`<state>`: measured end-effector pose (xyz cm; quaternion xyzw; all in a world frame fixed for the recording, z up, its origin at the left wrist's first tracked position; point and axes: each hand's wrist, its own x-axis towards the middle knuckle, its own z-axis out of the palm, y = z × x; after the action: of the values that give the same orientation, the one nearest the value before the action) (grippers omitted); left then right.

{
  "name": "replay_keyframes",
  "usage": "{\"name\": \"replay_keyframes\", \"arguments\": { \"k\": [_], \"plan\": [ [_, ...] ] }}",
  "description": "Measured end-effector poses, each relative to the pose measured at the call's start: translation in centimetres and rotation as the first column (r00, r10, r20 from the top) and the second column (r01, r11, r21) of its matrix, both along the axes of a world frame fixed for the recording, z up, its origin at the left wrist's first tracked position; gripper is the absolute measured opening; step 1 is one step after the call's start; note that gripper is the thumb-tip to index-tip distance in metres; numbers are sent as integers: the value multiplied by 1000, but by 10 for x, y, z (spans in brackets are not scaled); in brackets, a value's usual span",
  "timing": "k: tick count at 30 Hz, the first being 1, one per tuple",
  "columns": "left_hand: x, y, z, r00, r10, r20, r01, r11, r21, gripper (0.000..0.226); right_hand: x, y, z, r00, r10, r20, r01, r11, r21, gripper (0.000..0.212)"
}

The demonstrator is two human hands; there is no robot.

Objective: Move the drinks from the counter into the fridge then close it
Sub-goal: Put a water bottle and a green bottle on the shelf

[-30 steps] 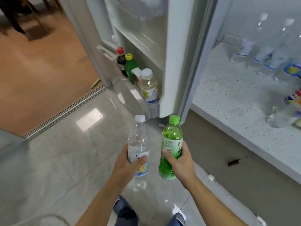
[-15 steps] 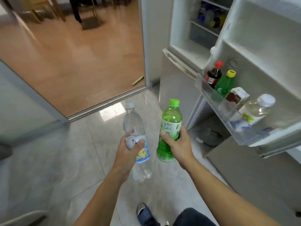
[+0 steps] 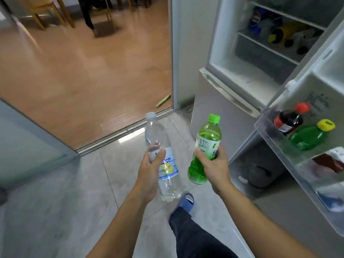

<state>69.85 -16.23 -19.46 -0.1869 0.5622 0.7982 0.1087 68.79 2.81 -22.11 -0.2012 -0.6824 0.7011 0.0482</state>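
My left hand (image 3: 149, 172) grips a clear water bottle (image 3: 163, 159) with a white cap and a blue-and-yellow label. My right hand (image 3: 214, 167) holds a green tea bottle (image 3: 206, 146) with a green cap. Both bottles are upright, side by side over the tiled floor, left of the open fridge (image 3: 242, 58). The fridge door (image 3: 316, 90) swings out at the right; its lower shelf (image 3: 275, 138) carries a dark red-capped bottle (image 3: 287, 121), a green yellow-capped bottle (image 3: 309, 136) and a carton. Several drinks lie on the fridge's inner shelves (image 3: 279, 32).
A sliding-door track (image 3: 119, 134) separates the grey tiles from a wooden floor with chairs (image 3: 42, 10) at the top left. A glass panel (image 3: 28, 138) stands at the left. My leg and blue slipper (image 3: 186, 201) are below the bottles.
The view has swung left from the counter to the fridge interior, and the counter has left the frame. Both hands still hold their bottles, now nearer the open fridge.
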Motion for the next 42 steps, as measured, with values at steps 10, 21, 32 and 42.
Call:
{"name": "replay_keyframes", "arguments": {
  "k": [10,21,32,42],
  "plan": [
    [-218,55,35,981,-194,-26,194,981,-12,66,-183,51,28,978,-206,-34,207,978,16,35],
    [-395,156,61,864,-483,-144,489,872,6,58,-300,125,62,837,-535,-118,547,828,126,41],
    [-556,243,118,617,-704,-351,746,666,-23,22,-408,196,170,536,-761,-366,844,492,212,45],
    [-617,327,176,458,-713,-532,765,620,-172,30,-473,294,228,306,-809,-502,948,307,84,58]
  ]
}}
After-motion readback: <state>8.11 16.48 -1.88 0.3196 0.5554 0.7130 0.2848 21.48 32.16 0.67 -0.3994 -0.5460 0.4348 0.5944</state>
